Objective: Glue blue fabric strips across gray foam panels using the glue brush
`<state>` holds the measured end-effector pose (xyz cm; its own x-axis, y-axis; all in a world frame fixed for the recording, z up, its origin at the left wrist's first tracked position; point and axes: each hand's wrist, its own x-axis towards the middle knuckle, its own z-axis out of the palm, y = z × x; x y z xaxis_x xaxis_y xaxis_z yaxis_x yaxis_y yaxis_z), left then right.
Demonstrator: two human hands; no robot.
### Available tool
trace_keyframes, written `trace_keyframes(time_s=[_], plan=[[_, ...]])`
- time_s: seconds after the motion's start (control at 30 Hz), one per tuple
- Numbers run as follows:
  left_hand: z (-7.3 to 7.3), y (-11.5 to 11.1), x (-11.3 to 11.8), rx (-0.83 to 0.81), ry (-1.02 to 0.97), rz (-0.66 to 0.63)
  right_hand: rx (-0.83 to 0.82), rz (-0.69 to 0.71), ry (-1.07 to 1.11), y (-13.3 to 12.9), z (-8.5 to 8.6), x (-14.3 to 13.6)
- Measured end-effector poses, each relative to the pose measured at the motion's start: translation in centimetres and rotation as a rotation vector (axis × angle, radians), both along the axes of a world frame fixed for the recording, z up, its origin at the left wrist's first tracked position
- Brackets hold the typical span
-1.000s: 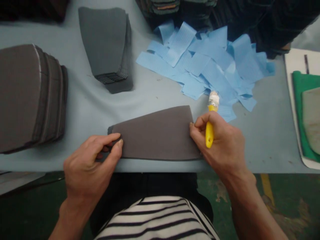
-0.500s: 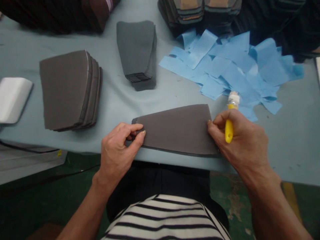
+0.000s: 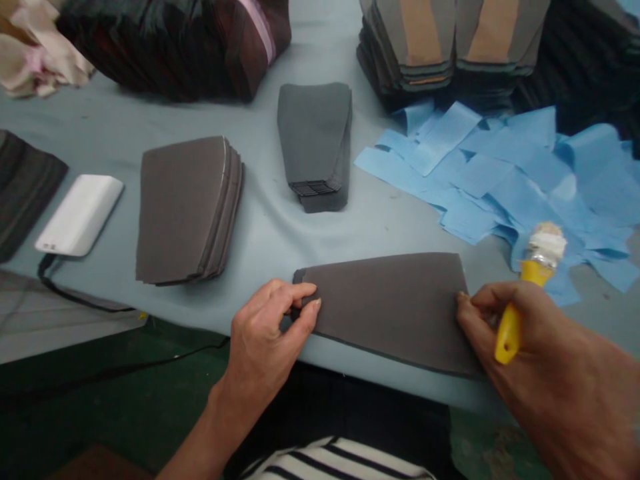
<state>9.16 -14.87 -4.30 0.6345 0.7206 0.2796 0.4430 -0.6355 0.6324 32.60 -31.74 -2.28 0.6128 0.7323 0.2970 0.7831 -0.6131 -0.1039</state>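
The dark brown tapered panel [image 3: 387, 317] lies at the near edge of the surface [image 3: 395, 227], narrow end left, wide end right. The left hand [image 3: 270, 333] has its grip closed on the narrow end, pinched between thumb and index finger. The right hand [image 3: 555, 367] has its grip closed around the yellow-handled brush [image 3: 509, 332]; its thumb and index fingertips also touch the panel's right edge. The brush is tilted, bristle end toward the far side, in front of the pile of light-blue strips [image 3: 520, 177]. A stack of gray-green tapered pieces [image 3: 315, 133] is positioned beyond the panel. A stack of dark brown pieces [image 3: 180, 210] is located to the left; farther left lies a white device [image 3: 80, 215], connected to a black cable [image 3: 75, 295].
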Motion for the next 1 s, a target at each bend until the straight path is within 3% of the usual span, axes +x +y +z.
trace_keyframes(time_s=[0.23,0.47,0.7,1.0], plan=[[0.1,-0.1,-0.1,-0.013,-0.008,-0.001,-0.036,0.004,-0.028,-0.5,-0.3,-0.3],[0.2,-0.2,-0.1,-0.023,-0.026,-0.013,0.095,0.357,-0.088,0.0,-0.6,-0.1],[0.2,-0.3,-0.2,-0.040,-0.019,0.004,0.096,0.439,-0.076,-0.2,-1.0,0.5],[0.4,0.0,-0.7,-0.076,0.003,-0.024,0.055,0.420,-0.052,-0.2,-0.6,0.3]])
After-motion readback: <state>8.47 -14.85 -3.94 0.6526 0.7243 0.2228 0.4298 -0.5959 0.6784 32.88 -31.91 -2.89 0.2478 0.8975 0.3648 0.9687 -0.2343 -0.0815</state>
